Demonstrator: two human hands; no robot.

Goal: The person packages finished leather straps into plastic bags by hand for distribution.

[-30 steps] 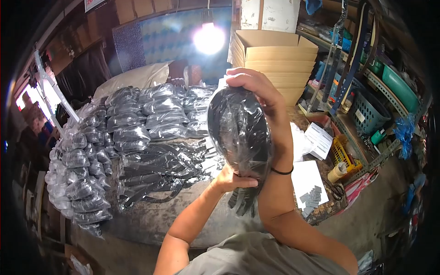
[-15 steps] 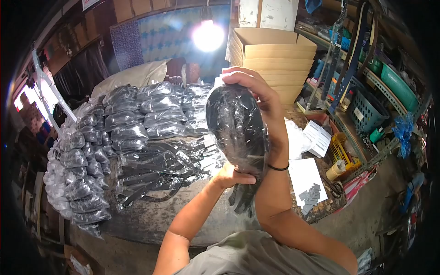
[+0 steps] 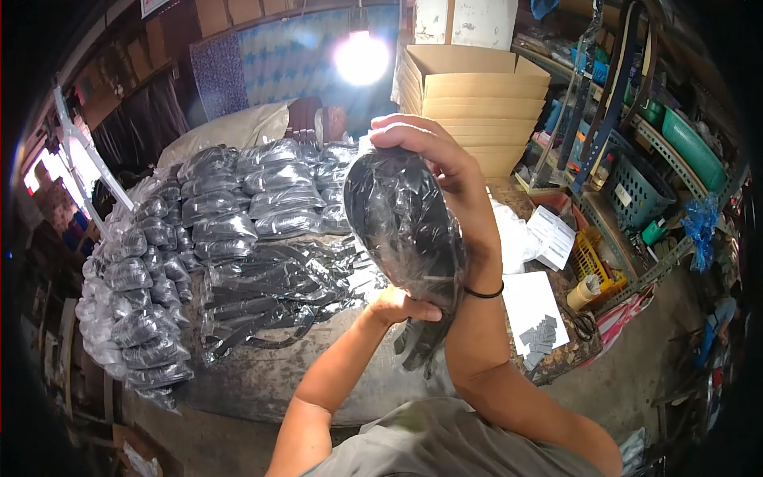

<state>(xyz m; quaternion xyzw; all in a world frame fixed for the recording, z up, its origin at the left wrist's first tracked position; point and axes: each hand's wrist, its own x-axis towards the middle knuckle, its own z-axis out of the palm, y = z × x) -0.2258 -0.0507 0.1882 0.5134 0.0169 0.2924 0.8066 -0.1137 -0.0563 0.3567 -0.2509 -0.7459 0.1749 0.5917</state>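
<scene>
Upright in front of me is a plump bundle of black straps in clear plastic (image 3: 401, 215), held between both hands. My left hand (image 3: 401, 306) is closed around its lower part, thumb across the front. Above it, my right hand (image 3: 457, 171) grips the top and right side, fingers curled over the upper end. Dark loose ends stick out below my left hand. Flat plastic-wrapped black straps (image 3: 270, 294) lie spread on the worn table (image 3: 318, 378), left of my left hand. Behind them, similar shiny wrapped bundles (image 3: 282, 191) are stacked in rows.
More wrapped bundles (image 3: 131, 278) are piled along the table's left edge. Nested cardboard boxes (image 3: 481, 111) stand at the back. A white sheet with small grey pieces (image 3: 540, 338) lies on the right, near a tape roll (image 3: 584, 294) and yellow basket (image 3: 600, 258). A lit bulb (image 3: 362, 60) hangs ahead.
The top of the bundle has tilted slightly to the left, and my right hand's fingers have moved left with it. My left hand stays almost in place around the lower part.
</scene>
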